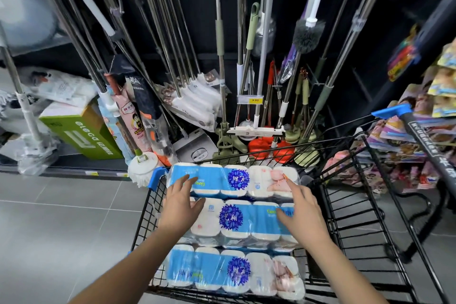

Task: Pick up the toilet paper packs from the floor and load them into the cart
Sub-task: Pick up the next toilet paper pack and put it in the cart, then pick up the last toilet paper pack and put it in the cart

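A yellow price tag (251, 100) hangs on a dark store rack. Left of the tag lean steel mop handles (167, 44), and further left lies a green box (81, 131). Just below the tag stand red plungers (261, 147). Above and right of it is a grey bristle brush (308, 37). Far right of it are stacked colourful packets (419, 131).

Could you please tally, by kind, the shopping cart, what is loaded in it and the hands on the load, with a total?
Shopping cart: 1
Toilet paper packs in the cart: 3 (far pack, middle pack, near pack)
Hands laid flat on the packs: 2 (left hand, right hand)
Total: 6
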